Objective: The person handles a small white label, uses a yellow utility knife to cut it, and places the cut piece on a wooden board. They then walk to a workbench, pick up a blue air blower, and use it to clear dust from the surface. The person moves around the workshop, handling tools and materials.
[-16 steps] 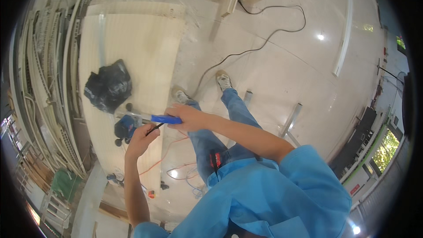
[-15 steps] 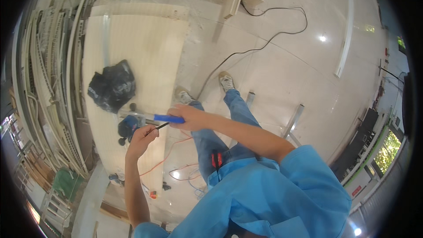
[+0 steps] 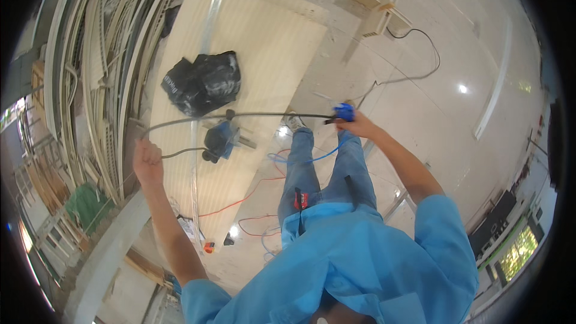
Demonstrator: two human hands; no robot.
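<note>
My left hand (image 3: pixel 148 159) is closed round a black power cable (image 3: pixel 252 114), out to the left of the pale board. From that fist one stretch of cable runs back to a blue and black power tool (image 3: pixel 221 141) lying on the board. Another stretch arches across to my right hand (image 3: pixel 357 125), held in front of my legs. Its fingers are closed on the cable's end together with a bright blue piece (image 3: pixel 344 111), whose kind I cannot make out. A crumpled black bag or cloth (image 3: pixel 204 83) lies just beyond the tool.
Long metal and plastic profiles (image 3: pixel 99 72) are stacked at the left. A pale ribbed board (image 3: pixel 264 36) lies on the tiled floor. Red cord (image 3: pixel 231 207) and blue cord (image 3: pixel 312 159) trail near my legs. A cream cross-shaped frame (image 3: pixel 378 15) stands at the far right.
My hands have moved apart, left hand leftward, right hand rightward with the blue piece. The black cable is now drawn out between them. The whole view has shifted and turned.
</note>
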